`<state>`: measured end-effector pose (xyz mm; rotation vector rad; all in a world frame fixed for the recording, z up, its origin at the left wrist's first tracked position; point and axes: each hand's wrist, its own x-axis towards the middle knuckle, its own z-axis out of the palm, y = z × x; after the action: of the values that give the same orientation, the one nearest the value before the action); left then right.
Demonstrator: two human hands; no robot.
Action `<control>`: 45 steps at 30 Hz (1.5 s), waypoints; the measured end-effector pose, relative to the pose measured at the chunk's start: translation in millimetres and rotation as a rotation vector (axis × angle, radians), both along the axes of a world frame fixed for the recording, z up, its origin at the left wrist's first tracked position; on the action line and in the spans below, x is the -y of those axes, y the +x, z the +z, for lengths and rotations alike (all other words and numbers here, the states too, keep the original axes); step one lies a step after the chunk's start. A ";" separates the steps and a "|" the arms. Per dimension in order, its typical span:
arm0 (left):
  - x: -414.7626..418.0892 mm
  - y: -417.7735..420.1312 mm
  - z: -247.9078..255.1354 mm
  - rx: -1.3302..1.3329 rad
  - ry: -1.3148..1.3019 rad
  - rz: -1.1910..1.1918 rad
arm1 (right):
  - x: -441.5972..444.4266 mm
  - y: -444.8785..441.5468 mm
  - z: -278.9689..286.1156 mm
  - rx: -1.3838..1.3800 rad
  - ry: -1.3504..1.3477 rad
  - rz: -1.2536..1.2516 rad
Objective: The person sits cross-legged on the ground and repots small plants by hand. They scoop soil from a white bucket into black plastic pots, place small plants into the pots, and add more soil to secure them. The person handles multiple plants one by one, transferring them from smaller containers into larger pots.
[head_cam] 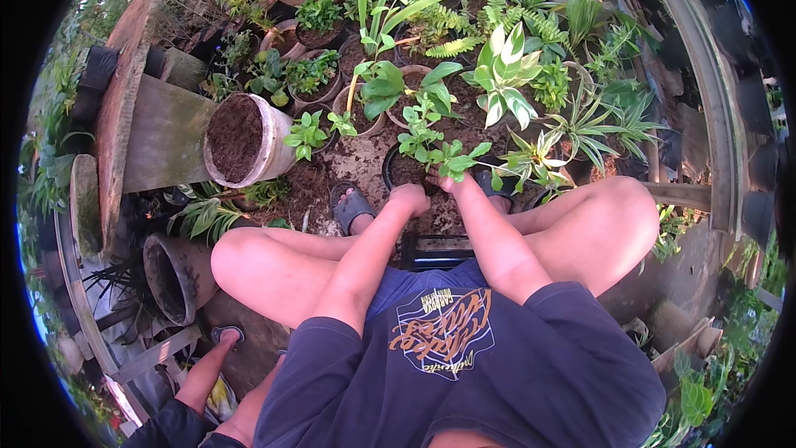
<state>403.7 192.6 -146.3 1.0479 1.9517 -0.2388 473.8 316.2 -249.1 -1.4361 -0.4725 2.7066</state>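
Observation:
A small black plastic pot [388,169] of dark soil stands on the ground between my feet. A leafy green plant [420,127] rises from it, and one branch [457,160] leans to the right. My left hand [411,199] is at the pot's near rim with its fingers curled down and mostly hidden. At the right side of the pot is my right hand [443,180], partly covered by the leaning leaves. Whether either hand grips the rim, the soil or a stem cannot be made out.
To the left, a whitish pot [280,143] full of dark soil lies tilted beside a round slab table [127,118]. Potted plants, including a white-variegated one [505,78], crowd ahead. An overturned pot [180,277] and another person's legs [205,373] are at lower left.

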 end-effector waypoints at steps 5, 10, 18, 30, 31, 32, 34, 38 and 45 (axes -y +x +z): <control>-30.3 21.2 27.2 0.051 -0.035 -0.018 | -19.3 0.9 -68.0 0.034 0.894 0.840; -3.4 21.3 3.3 0.099 -0.035 0.019 | 8.7 2.5 -36.2 -0.034 -0.097 0.075; -13.4 -34.6 58.5 0.246 -0.012 -0.133 | 6.7 5.5 -11.0 -0.044 -0.052 0.148; 163.6 -371.4 211.7 -0.273 0.333 0.684 | -2.1 16.1 -20.5 -0.171 0.114 0.356; 193.2 -393.4 188.3 -0.460 0.447 0.571 | 7.5 16.2 -15.2 -0.123 0.084 0.324; 186.0 -400.1 175.8 -0.441 0.498 0.620 | 4.6 20.9 -12.8 -0.061 0.078 0.260; 171.4 -404.6 153.0 -0.471 0.616 0.669 | -1.2 25.5 -5.0 0.000 0.067 0.215; 149.9 -407.4 98.4 -0.400 0.698 0.844 | -12.3 33.2 7.7 -0.056 0.059 0.311; 169.0 -379.2 66.9 -0.302 0.364 0.766 | -17.2 35.3 19.6 -0.087 0.118 0.332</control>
<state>24.6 23.6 -79.4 0.4163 2.5829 0.4186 509.1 333.3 -229.5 -1.3051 -0.9226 2.9118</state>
